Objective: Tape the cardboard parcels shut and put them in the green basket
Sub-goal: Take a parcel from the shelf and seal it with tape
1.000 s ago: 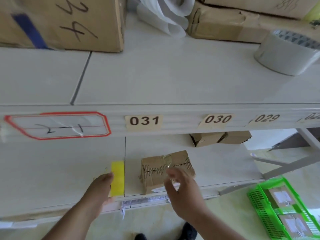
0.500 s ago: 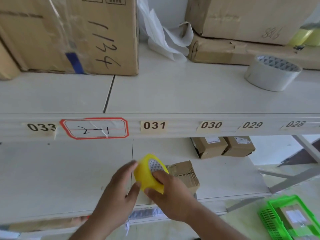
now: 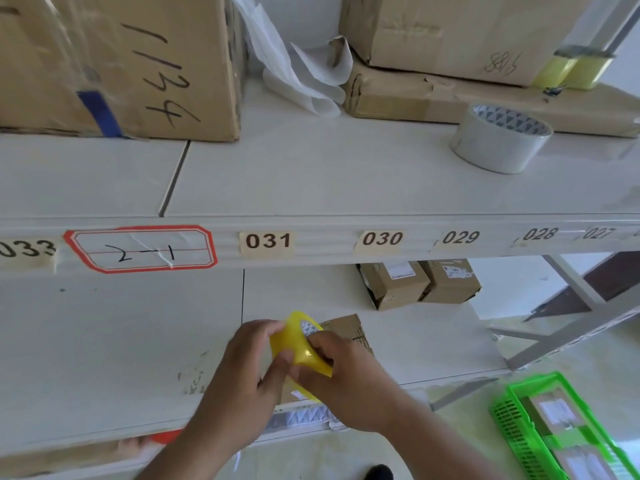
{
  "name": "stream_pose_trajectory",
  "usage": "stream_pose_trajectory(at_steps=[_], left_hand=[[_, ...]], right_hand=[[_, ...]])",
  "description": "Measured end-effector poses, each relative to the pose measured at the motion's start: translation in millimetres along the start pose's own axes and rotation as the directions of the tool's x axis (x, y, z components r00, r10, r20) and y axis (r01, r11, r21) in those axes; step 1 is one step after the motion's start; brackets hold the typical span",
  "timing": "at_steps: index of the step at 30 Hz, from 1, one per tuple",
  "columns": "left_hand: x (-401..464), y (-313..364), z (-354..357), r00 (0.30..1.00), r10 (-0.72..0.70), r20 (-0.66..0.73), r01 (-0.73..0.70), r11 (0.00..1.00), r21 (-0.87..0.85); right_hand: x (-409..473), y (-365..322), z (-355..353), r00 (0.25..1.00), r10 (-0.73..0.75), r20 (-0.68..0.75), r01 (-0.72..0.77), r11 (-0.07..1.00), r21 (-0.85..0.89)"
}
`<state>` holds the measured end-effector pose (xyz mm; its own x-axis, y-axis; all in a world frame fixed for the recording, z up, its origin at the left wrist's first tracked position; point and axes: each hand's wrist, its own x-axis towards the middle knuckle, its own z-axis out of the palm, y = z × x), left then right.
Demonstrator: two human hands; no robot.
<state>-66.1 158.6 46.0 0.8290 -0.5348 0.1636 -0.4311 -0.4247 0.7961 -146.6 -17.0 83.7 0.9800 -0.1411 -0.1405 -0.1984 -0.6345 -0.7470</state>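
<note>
Over the lower shelf I had both hands gripping the yellow tape roll: left hand, right hand, cardboard parcel just behind.

The yellow tape roll is held tilted between the two hands, its patterned core facing up and away; the left hand grips its left rim and the right hand curls over its right side and lower edge. Just behind the right hand, partly hidden by it and the roll, a small brown cardboard parcel lies on the lower shelf. Well to the right of the right hand and lower, on the floor, stands the green basket, a slotted plastic crate holding cardboard parcels with white labels facing up.
</note>
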Motion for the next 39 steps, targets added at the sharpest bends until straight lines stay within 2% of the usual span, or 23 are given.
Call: stream_pose_trajectory(at_steps=[3, 6, 8, 11, 13, 16, 18, 20, 26, 30, 32, 36, 39], left_hand=[[7.2, 7.7, -4.7, 0.97, -0.181, 0.165, 0.216, 0.948, -0.234], [17.8, 7.3, -13.5, 0.921, -0.273, 0.278, 0.369, 0.839, -0.399], [21.5, 1.3, -15.2, 0.907, -0.324, 0.269, 0.409, 0.828, -0.383], [21.6, -1.3, -15.0, 0.946, -0.297, 0.129, 0.318, 0.928, -0.195], [22.6, -5.7, -14.1, 0.944, -0.31, 0.115, 0.33, 0.913, -0.241], [25.8, -17.4, -21.5, 0.846, -0.394, 0.36, 0.527, 0.722, -0.448], [25.0, -25.1, -27.4, 0.773, -0.366, 0.518, 0.627, 0.564, -0.538], [23.6, -30.2, -29.0, 0.742, -0.333, 0.582, 0.662, 0.505, -0.555], [27.2, -26.4, -21.9, 0.756, -0.344, 0.557, 0.648, 0.514, -0.562], [30.9, -27.7, -21.4, 0.719, -0.339, 0.606, 0.693, 0.411, -0.592], [30.2, -32.7, -21.0, 0.704, -0.311, 0.639, 0.706, 0.398, -0.586], [24.9, -37.5, -17.4, 0.7, -0.281, 0.656, 0.701, 0.445, -0.557], [19.7, -35.2, -13.6, 0.715, -0.31, 0.627, 0.676, 0.535, -0.507]], right_hand=[[-5.8, -1.2, -9.3, 0.995, -0.067, 0.077, 0.062, 0.996, 0.064], [-9.3, 0.4, -14.5, 0.987, -0.107, 0.121, 0.095, 0.991, 0.095], [-10.1, 0.7, -15.3, 0.983, -0.109, 0.148, 0.097, 0.991, 0.088], [-10.5, 1.8, -15.2, 0.981, -0.092, 0.172, 0.085, 0.995, 0.052], [-11.4, 0.9, -17.2, 0.977, -0.083, 0.199, 0.077, 0.996, 0.034], [-13.7, -1.2, -23.9, 0.966, -0.079, 0.247, 0.079, 0.997, 0.008], [-15.3, -3.1, -27.9, 0.957, -0.067, 0.282, 0.077, 0.997, -0.023], [-15.2, -4.7, -30.4, 0.952, -0.052, 0.302, 0.069, 0.997, -0.047], [-5.3, -5.0, -36.6, 0.961, 0.025, 0.275, -0.006, 0.998, -0.069], [-1.1, -6.9, -44.3, 0.957, 0.029, 0.288, -0.021, 0.999, -0.032], [0.2, -7.5, -46.6, 0.954, 0.039, 0.298, -0.032, 0.999, -0.03], [1.0, -7.5, -51.0, 0.941, 0.07, 0.331, -0.054, 0.997, -0.057], [0.4, -6.2, -52.6, 0.935, 0.094, 0.342, -0.07, 0.994, -0.08]])
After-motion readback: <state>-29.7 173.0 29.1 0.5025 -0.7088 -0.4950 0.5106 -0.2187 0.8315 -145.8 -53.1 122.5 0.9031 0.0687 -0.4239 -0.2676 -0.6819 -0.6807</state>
